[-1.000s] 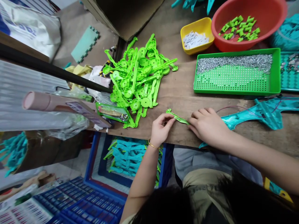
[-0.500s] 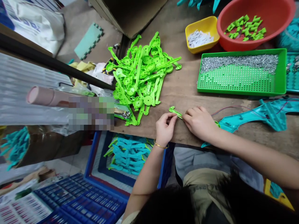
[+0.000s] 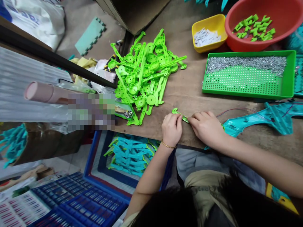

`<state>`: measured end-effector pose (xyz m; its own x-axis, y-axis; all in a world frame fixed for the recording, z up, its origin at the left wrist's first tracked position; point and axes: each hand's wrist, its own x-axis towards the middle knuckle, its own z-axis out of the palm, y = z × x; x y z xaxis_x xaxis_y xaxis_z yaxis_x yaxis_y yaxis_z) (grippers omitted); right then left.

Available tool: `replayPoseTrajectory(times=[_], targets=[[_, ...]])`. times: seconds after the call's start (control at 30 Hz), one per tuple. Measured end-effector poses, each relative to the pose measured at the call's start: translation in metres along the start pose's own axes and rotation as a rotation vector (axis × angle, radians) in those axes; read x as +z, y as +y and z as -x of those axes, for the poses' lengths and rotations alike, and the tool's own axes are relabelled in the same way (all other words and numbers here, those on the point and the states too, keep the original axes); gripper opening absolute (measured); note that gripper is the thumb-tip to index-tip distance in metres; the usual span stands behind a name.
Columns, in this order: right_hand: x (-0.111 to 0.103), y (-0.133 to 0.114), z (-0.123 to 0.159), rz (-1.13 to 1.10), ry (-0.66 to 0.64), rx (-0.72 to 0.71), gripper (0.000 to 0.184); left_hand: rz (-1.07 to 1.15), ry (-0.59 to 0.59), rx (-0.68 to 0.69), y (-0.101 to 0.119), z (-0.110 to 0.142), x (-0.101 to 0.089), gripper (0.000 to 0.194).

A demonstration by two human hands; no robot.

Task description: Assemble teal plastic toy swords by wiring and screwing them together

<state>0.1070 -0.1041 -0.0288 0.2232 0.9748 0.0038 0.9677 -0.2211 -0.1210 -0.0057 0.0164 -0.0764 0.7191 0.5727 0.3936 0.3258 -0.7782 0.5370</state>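
A small bright green plastic part (image 3: 179, 114) lies on the wooden bench near its front edge. My left hand (image 3: 172, 129) pinches it from the left with curled fingers. My right hand (image 3: 206, 127) grips the same part from the right, fingers closed over its other end, which is hidden. A big heap of similar green plastic parts (image 3: 146, 74) lies just beyond my left hand.
A green tray (image 3: 290, 74) holds a strip of small metal screws. Behind it stand a yellow tub (image 3: 208, 22) of white pieces and a red bowl (image 3: 233, 42) of green clips. A teal plastic shell (image 3: 265, 116) with wires lies at right. Blue crates (image 3: 99, 189) of teal parts sit below the bench.
My two hands have drawn closer together on the small green part, so less of it shows. The view has shifted slightly.
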Motion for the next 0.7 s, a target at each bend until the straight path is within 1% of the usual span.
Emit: replayPoseTrajectory(times=[0.13,0.27,0.4,0.5,0.6,0.7], targets=[[0.004,0.001,0.001,-0.011,0.020,-0.020,0.025,-0.009,0.014,0.005,0.001,-0.001,0.002,0.019],[0.010,0.002,0.001,-0.022,0.076,-0.016,0.020,0.016,0.022,-0.007,0.001,-0.001,0.002,0.019],[0.014,0.004,0.001,-0.032,0.113,-0.017,0.016,0.028,0.009,-0.020,0.001,0.000,0.003,0.019],[0.016,0.005,0.000,-0.040,0.117,-0.030,0.016,0.025,0.000,-0.021,0.001,0.001,0.003,0.019],[0.017,0.006,-0.002,-0.055,0.115,-0.041,0.015,-0.009,-0.015,0.011,0.002,0.000,0.003,0.018],[0.018,0.005,-0.003,-0.073,0.112,-0.035,0.013,-0.080,-0.050,0.095,0.001,0.001,0.001,0.018]])
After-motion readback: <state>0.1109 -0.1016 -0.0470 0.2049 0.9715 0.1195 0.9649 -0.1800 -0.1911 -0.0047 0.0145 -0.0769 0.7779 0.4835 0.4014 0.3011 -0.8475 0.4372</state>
